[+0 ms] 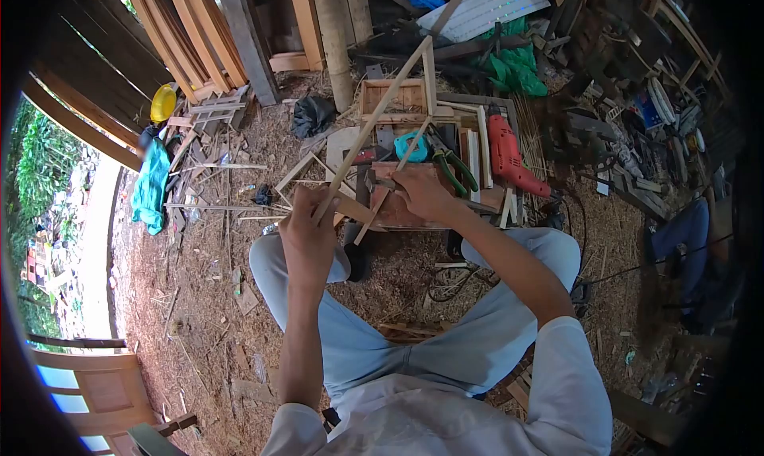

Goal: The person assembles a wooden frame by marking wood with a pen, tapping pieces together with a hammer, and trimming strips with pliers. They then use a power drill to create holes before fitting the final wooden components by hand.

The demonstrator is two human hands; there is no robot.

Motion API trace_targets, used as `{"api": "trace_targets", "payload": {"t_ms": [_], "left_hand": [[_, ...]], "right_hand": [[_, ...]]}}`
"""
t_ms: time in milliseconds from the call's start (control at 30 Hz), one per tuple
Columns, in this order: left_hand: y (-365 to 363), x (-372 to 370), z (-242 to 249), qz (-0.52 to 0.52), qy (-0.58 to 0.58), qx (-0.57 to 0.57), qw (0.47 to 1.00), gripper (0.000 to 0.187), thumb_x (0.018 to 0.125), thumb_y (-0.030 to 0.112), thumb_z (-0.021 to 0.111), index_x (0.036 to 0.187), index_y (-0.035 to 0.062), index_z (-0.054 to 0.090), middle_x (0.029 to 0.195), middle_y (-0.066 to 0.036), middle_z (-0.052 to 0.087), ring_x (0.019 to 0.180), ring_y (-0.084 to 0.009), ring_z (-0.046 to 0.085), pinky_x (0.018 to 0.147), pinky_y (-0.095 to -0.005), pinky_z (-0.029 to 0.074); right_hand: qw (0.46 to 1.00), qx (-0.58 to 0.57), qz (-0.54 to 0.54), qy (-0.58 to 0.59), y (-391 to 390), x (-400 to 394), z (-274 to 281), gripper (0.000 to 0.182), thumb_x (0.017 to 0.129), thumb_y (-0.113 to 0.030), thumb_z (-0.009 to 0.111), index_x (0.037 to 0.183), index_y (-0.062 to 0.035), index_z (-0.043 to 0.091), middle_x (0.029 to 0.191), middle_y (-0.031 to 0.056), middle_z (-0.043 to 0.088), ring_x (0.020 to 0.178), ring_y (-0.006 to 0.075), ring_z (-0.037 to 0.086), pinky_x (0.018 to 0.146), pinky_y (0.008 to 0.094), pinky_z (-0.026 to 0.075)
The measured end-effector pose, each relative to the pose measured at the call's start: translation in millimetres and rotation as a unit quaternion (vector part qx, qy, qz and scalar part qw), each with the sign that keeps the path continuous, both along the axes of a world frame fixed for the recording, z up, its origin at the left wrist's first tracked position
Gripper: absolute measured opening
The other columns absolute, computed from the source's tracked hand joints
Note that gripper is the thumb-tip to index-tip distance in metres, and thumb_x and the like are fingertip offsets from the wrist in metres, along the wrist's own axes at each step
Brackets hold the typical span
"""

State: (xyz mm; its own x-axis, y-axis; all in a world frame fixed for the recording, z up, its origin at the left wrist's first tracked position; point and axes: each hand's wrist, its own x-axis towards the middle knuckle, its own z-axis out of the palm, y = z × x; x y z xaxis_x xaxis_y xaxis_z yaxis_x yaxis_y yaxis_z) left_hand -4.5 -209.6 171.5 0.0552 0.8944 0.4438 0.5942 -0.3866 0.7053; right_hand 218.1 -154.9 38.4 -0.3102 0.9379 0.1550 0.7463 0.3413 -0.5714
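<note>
My left hand (306,229) is closed around the lower end of a long thin wooden strip (382,110). The strip slants up and away to a short crosspiece, where a second strip (406,157) runs back toward me, forming a light frame. My right hand (426,195) is closed on what looks like a small hammer (372,180), its dark head close to the second strip. Fingers hide most of its handle. Under both hands is a low wooden work surface (402,209). A flat wood piece (352,208) lies beside my left hand.
On the work surface lie green-handled pliers (454,172), a teal tape measure (411,146) and a red power drill (509,157). Behind them is a wooden box (392,99). Wood scraps (219,165) and shavings cover the floor; a black bag (312,116) sits at the back left.
</note>
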Motion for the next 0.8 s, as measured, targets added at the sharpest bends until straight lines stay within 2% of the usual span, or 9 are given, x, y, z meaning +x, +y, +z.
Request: {"api": "trace_targets", "payload": {"t_ms": [167, 233, 367, 467, 533, 567, 633, 733, 800], "left_hand": [[-4.1, 8.6, -3.4, -0.021, 0.063, 0.042, 0.997, 0.019, 0.089, 0.001, 0.058, 0.103, 0.0015, 0.045, 0.095, -0.024, 0.066, 0.088, -0.0437, 0.065, 0.065, -0.0465, 0.055], [-4.9, 8.6, -3.6, -0.033, 0.066, 0.042, 0.996, 0.020, 0.089, 0.001, 0.058, 0.103, 0.0005, 0.045, 0.099, -0.025, 0.064, 0.089, -0.0433, 0.064, 0.066, -0.0463, 0.055], [-4.3, 7.4, -2.9, -0.057, 0.082, 0.081, 0.992, 0.019, 0.088, -0.001, 0.057, 0.104, -0.0018, 0.046, 0.105, -0.025, 0.056, 0.088, -0.0426, 0.063, 0.066, -0.0459, 0.053], [-2.8, 3.3, -6.3, -0.055, 0.081, 0.103, 0.990, 0.014, 0.087, -0.004, 0.055, 0.099, -0.0029, 0.048, 0.107, -0.022, 0.054, 0.084, -0.0406, 0.062, 0.063, -0.0441, 0.052], [-1.4, -0.1, -2.1, -0.047, 0.077, 0.099, 0.991, 0.011, 0.087, -0.004, 0.055, 0.097, -0.0031, 0.049, 0.106, -0.022, 0.055, 0.084, -0.0392, 0.062, 0.062, -0.0427, 0.051], [-0.6, -0.7, 1.4, -0.038, 0.071, 0.093, 0.992, 0.008, 0.087, -0.005, 0.054, 0.094, -0.0033, 0.050, 0.104, -0.021, 0.055, 0.084, -0.0379, 0.062, 0.061, -0.0413, 0.051], [5.8, -5.3, 0.9, -0.034, 0.128, 0.121, 0.984, 0.008, 0.088, -0.005, 0.054, 0.094, -0.0034, 0.050, 0.102, -0.020, 0.055, 0.083, -0.0341, 0.062, 0.060, -0.0377, 0.051], [15.1, -20.0, -14.8, -0.025, 0.094, 0.122, 0.988, 0.010, 0.089, -0.005, 0.053, 0.099, -0.0038, 0.052, 0.101, -0.019, 0.056, 0.085, -0.0318, 0.062, 0.061, -0.0359, 0.052], [15.0, -24.2, -21.2, -0.001, 0.027, 0.054, 0.998, 0.012, 0.096, 0.002, 0.047, 0.105, -0.0027, 0.052, 0.111, -0.016, 0.055, 0.103, -0.0231, 0.059, 0.076, -0.0332, 0.060]], "right_hand": [[0.999, 0.022, 0.011, 0.034, -1.9, -0.3, 5.1, 0.031, 0.086, -0.008, 0.056, 0.116, -0.0008, 0.054, 0.102, 0.0229, 0.059, 0.100, 0.0400, 0.057, 0.085, 0.0509, 0.044], [0.992, -0.068, -0.013, 0.105, -10.1, -3.7, 23.4, 0.026, 0.088, -0.008, 0.055, 0.112, 0.0028, 0.054, 0.102, 0.0244, 0.059, 0.100, 0.0408, 0.056, 0.085, 0.0492, 0.044], [0.996, -0.009, -0.033, 0.086, -8.9, 0.5, 31.8, 0.024, 0.090, -0.009, 0.055, 0.109, 0.0055, 0.055, 0.099, 0.0258, 0.059, 0.092, 0.0410, 0.058, 0.080, 0.0469, 0.047], [0.982, -0.109, -0.076, 0.132, -22.2, -6.0, 69.0, 0.024, 0.090, -0.008, 0.055, 0.109, 0.0064, 0.055, 0.092, 0.0208, 0.061, 0.077, 0.0323, 0.063, 0.068, 0.0407, 0.051], [0.858, -0.207, -0.131, 0.451, -41.2, -29.3, 70.0, 0.020, 0.092, -0.006, 0.053, 0.109, 0.0049, 0.056, 0.085, 0.0122, 0.061, 0.066, 0.0199, 0.062, 0.059, 0.0330, 0.052], [0.856, -0.206, -0.130, 0.455, -46.5, -43.7, 66.8, 0.020, 0.092, -0.006, 0.053, 0.109, 0.0049, 0.056, 0.085, 0.0122, 0.061, 0.066, 0.0199, 0.062, 0.059, 0.0330, 0.052], [0.731, -0.173, -0.073, 0.656, -50.0, -74.8, 60.5, 0.016, 0.093, -0.005, 0.052, 0.107, 0.0027, 0.057, 0.082, 0.0061, 0.059, 0.067, 0.0118, 0.060, 0.059, 0.0287, 0.053], [0.752, -0.213, -0.032, 0.623, -43.0, -91.5, 67.7, 0.012, 0.094, -0.003, 0.051, 0.105, 0.0016, 0.053, 0.082, 0.0071, 0.059, 0.067, 0.0134, 0.060, 0.058, 0.0303, 0.051], [0.782, -0.187, -0.022, 0.594, -39.1, -99.8, 70.5, 0.011, 0.094, -0.002, 0.051, 0.104, 0.0012, 0.051, 0.083, 0.0082, 0.059, 0.066, 0.0142, 0.061, 0.057, 0.0313, 0.050]]}}
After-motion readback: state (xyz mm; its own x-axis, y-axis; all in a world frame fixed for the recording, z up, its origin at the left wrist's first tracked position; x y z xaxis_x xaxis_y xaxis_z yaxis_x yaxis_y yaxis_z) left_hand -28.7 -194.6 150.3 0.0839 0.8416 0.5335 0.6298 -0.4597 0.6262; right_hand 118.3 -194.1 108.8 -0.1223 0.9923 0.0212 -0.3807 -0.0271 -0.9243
